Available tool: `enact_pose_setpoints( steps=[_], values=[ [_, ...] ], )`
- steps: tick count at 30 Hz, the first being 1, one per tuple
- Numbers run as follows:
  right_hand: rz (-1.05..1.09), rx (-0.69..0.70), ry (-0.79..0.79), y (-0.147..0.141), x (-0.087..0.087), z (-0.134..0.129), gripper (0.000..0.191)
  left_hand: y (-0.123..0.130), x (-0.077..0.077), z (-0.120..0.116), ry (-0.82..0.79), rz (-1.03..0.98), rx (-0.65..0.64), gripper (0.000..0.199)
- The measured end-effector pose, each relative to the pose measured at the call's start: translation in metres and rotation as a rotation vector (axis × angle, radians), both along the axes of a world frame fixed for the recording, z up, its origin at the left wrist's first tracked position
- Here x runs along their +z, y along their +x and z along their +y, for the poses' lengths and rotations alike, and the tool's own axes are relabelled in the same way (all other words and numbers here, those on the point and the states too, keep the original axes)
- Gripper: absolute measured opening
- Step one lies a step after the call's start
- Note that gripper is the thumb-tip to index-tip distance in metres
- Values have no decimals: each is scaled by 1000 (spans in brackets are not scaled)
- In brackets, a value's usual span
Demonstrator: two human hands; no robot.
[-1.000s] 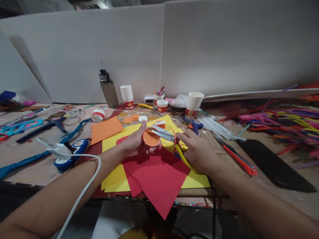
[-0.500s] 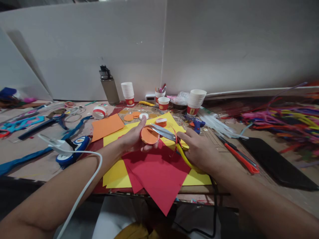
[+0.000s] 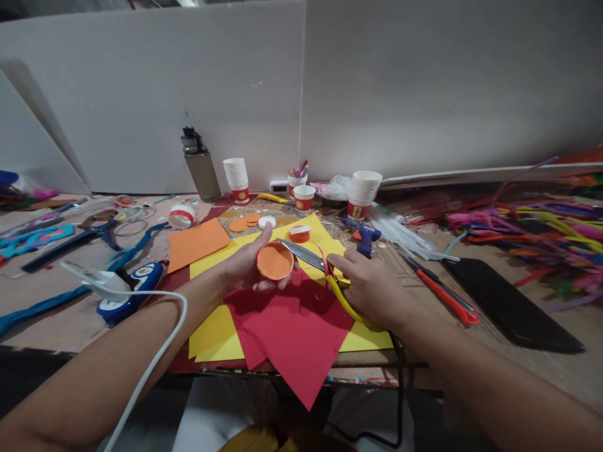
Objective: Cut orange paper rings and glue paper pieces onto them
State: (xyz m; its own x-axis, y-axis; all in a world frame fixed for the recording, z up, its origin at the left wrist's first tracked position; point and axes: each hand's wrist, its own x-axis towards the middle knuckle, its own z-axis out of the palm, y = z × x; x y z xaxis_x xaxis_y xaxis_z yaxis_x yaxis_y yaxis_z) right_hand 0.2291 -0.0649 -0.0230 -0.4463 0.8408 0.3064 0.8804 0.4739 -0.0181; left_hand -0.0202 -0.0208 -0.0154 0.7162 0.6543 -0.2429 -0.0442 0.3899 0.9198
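Note:
My left hand (image 3: 252, 260) is closed round a shallow paper cup base (image 3: 275, 260), its orange inside facing me and the thumb up along its edge. In my right hand (image 3: 370, 285) are scissors (image 3: 306, 254) with yellow handles, their blades pointing left. The blade tip reaches the upper right rim of the cup base; whether it touches is unclear. A thin red curled strip (image 3: 324, 285) hangs by the scissors' pivot. Below both hands lie red paper sheets (image 3: 296, 333) on top of yellow sheets (image 3: 211, 336). Just behind sits another short orange cup piece (image 3: 299, 235).
Orange paper (image 3: 198, 245) and orange discs (image 3: 238, 224) lie behind my left hand. Cup stacks (image 3: 364, 188), a bottle (image 3: 201, 169) and a glue gun (image 3: 366, 238) stand or lie farther back. A white cable (image 3: 162, 351) crosses my left forearm. A red-handled cutter (image 3: 445, 295) lies right.
The scissors' tip has drawn back from over the cup base's orange face to its upper right rim. The whole view has shifted slightly, so things appear farther left.

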Motion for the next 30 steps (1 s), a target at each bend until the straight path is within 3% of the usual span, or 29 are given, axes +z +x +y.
enact_pose_setpoints(
  steps=[5,9,13,19,23,27,30],
  values=[
    [318,70,-13,3,-4,9,20,3,-4,-1,29,-198,48,64],
    [403,49,23,5,-2,15,23,6,-4,-3,133,-347,107,47],
    [436,21,50,5,2,14,30,8,-3,-5,242,-375,165,53],
    [635,80,-46,9,5,14,14,9,-4,-6,364,-379,273,54],
    [698,99,-55,11,3,15,16,10,-5,-7,470,-345,265,52],
    [809,142,-195,6,1,12,20,12,-4,-9,561,-243,242,55],
    [768,167,-207,3,-1,11,20,14,-6,-10,577,-222,244,56]
  ],
)
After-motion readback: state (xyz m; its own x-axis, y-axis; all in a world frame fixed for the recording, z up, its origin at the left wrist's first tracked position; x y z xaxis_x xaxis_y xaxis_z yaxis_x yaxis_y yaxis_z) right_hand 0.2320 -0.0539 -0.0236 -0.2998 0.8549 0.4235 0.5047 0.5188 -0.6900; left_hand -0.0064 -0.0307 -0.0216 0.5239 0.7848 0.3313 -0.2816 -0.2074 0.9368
